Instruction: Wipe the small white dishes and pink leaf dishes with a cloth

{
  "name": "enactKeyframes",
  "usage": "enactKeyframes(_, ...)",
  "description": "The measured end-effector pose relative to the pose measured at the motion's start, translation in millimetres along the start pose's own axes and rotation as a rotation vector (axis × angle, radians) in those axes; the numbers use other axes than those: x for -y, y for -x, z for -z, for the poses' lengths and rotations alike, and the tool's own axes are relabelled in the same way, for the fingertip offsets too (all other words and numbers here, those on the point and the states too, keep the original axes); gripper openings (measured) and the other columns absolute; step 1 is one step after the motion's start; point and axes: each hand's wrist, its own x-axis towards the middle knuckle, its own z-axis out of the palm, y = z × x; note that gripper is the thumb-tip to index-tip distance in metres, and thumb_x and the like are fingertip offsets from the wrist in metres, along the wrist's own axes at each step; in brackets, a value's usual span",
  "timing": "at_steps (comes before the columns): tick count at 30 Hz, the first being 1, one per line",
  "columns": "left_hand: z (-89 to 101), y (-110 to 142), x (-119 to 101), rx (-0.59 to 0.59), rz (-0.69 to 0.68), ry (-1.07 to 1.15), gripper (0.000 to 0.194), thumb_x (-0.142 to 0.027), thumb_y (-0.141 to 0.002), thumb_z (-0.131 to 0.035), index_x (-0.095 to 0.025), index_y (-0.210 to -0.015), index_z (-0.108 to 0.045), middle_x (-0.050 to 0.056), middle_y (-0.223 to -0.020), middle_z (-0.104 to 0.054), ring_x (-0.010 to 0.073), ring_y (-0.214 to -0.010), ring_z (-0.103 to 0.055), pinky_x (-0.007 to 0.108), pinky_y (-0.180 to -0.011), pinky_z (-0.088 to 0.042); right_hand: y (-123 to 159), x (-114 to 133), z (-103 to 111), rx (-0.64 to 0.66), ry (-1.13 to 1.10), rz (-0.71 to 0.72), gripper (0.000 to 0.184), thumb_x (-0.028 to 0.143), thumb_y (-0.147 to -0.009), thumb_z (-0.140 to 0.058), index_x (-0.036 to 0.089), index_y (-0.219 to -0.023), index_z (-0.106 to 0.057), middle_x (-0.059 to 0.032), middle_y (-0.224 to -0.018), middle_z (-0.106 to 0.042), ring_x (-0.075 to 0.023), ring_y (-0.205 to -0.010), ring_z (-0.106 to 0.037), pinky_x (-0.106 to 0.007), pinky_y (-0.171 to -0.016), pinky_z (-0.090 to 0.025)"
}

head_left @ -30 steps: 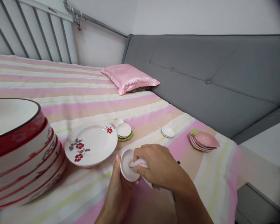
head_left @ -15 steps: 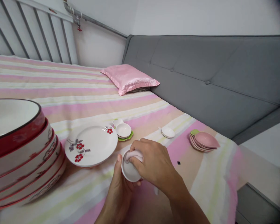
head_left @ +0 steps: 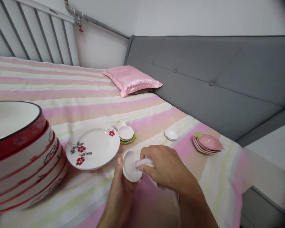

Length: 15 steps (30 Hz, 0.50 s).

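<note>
A small white dish [head_left: 129, 163] is tilted toward me in my left hand [head_left: 121, 190], the thumb along its left rim and the fingers behind it. My right hand [head_left: 165, 166] pinches a pale cloth [head_left: 146, 162] and presses its folded end against the inside of the dish; more of the cloth hangs below the hand. Just left of the dish lies a white plate [head_left: 95, 147] with red flowers, seemingly stacked on another. Small white dishes on a green leaf-shaped one [head_left: 125, 132] touch or nearly touch the plate's right edge.
A tall stack of red-and-white bowls [head_left: 21, 158] stands at the left. Farther right on the striped bedspread [head_left: 80, 104] are small white dishes [head_left: 171, 134] and stacked pink leaf-shaped dishes [head_left: 210, 142]. Behind lie a pink pillow [head_left: 133, 79] and a grey headboard [head_left: 204, 63].
My right hand has shifted the cloth about inside the dish, up and then back down to the right. The left hand keeps its hold with slight tilting. Other dishes have not moved.
</note>
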Motion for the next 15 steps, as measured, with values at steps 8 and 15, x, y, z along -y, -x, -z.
enactKeyframes(8,1.3,-1.8,-6.9,-0.014,0.004,0.007,0.026,-0.033,-0.084,-0.054,-0.017,-0.105,-0.056,0.006,-0.085,-0.068,0.017,-0.07,-0.065,0.021,-0.05,-0.053,-8.8,-11.7,2.2,-0.082,0.086,-0.163,0.008,0.028,-0.076,-0.057,0.025,-0.082,-0.061,-0.0004,-0.079,-0.066,-0.0176,-0.074,-0.057,-0.026,-0.055,-0.024)
enactKeyframes(15,2.1,-2.5,-8.2,-0.012,0.023,0.066,0.025,-0.027,-0.085,-0.051,-0.015,-0.106,-0.058,0.009,-0.094,-0.068,0.0191,-0.07,-0.066,0.028,-0.053,-0.057,-22.7,-18.2,-9.2,-0.082,0.037,-0.139,0.021,0.029,-0.08,-0.053,0.024,-0.097,-0.063,-0.005,-0.094,-0.067,-0.0223,-0.09,-0.059,-0.028,-0.062,-0.032)
